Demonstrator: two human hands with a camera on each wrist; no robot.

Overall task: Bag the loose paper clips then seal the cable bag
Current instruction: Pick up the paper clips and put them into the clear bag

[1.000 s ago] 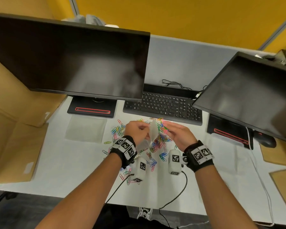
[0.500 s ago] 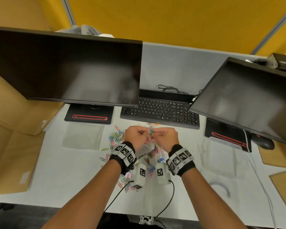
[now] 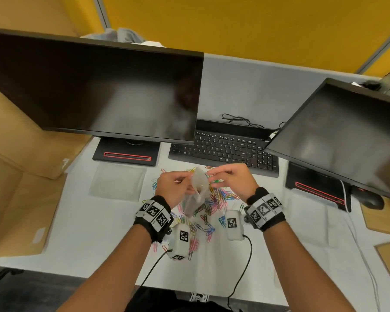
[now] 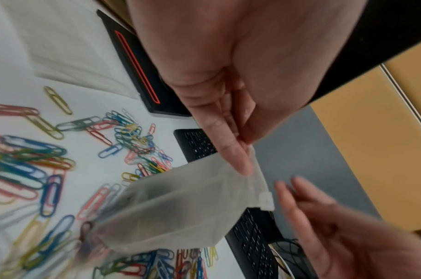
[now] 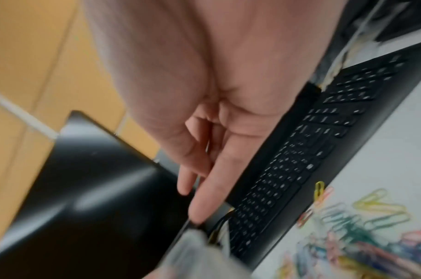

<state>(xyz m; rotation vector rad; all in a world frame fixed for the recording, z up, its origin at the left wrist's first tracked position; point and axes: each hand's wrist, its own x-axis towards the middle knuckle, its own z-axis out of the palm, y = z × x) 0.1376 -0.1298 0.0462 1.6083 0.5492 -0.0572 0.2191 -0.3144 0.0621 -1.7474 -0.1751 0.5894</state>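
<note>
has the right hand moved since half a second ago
Yes. The right hand has pulled rightward, away from the left hand, against the keyboard; they were together at the bag.

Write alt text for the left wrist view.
The left hand pinches the top edge of a small translucent bag held above scattered coloured paper clips on a white desk. The right hand reaches in from the lower right, blurred, near a black keyboard.

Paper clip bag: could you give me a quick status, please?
Left hand pinches bag rim. Right hand open beside it, apart. Paper clips loose on desk.
</note>
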